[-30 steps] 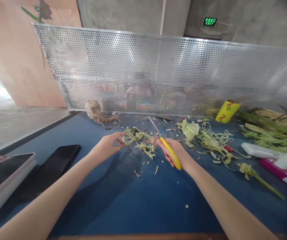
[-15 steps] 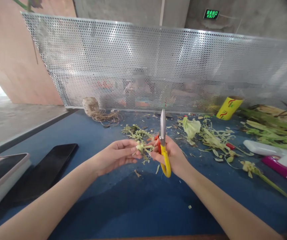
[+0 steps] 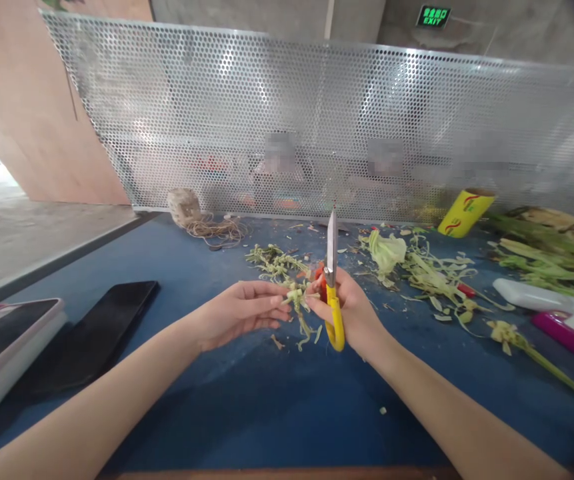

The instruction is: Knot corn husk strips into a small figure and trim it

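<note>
Between the fingertips of my two hands is a small knotted piece of pale green plant strips (image 3: 297,297), with thin ends hanging below it. The thumb and fingers of my left hand (image 3: 241,313) close on its left side. My right hand (image 3: 357,313) pinches its right side and also keeps hold of scissors (image 3: 335,320), their yellow and orange handles in the palm and their closed blades pointing up and away. Just beyond the fingers, a bunch of similar knotted green strips (image 3: 270,260) lies on the blue table (image 3: 247,413).
A string ball (image 3: 185,207) with loose strands sits at the back left. Two phones, a black one (image 3: 94,333) among them, lie at left. Pale leaf scraps (image 3: 387,252), a yellow roll (image 3: 467,213) and a purple-white object (image 3: 569,337) are at right. Behind stands a perforated metal screen (image 3: 217,120).
My hands stay close together, and the knotted piece has turned so more of its strips hang down. The whole view has shifted slightly.
</note>
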The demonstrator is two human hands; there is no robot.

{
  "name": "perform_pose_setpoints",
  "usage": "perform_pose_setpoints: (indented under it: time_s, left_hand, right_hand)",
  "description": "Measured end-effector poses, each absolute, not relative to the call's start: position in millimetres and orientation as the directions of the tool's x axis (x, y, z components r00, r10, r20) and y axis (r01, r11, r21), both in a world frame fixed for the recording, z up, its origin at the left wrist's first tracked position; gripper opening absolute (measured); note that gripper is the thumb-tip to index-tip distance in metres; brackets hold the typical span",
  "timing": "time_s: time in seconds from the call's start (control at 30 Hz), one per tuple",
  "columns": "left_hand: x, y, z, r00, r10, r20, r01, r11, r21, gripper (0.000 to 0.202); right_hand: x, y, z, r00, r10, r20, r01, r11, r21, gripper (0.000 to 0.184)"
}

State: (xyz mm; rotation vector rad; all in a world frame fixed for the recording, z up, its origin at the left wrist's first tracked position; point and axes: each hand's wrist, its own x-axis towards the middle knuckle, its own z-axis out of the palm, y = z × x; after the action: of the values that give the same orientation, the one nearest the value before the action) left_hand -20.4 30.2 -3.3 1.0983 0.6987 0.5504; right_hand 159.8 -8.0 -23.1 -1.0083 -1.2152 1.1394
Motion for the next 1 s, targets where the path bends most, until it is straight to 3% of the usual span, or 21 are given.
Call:
perform_pose_setpoints:
  time_s: [0.33,0.67,0.87,1.0]
  left_hand:
    - [-24,32,2,0.583,0.795,-0.168,-0.073,0.257,0.964,0.016]
    - [-22,28,1,0.595,0.789,-0.156,-0.130,0.286,0.949,0.015]
    - [-21,25,6,0.567,0.810,-0.146,-0.166,0.286,0.944,0.011]
    - [-18,23,7,0.495,0.864,-0.095,-0.093,0.161,0.983,0.026]
  right_hand:
    - [167,-4,-20,0.016,0.989,0.146,-0.201,0.147,-0.968,0.039]
    - [164,-6,-16,-0.090,0.994,0.061,-0.093,0.053,-0.994,0.035]
    - [160,-9,-13,-0.114,0.993,0.042,-0.187,0.020,-0.982,0.033]
    - [162,-7,-20,-0.129,0.991,0.037,-0.294,-0.003,-0.956,0.027]
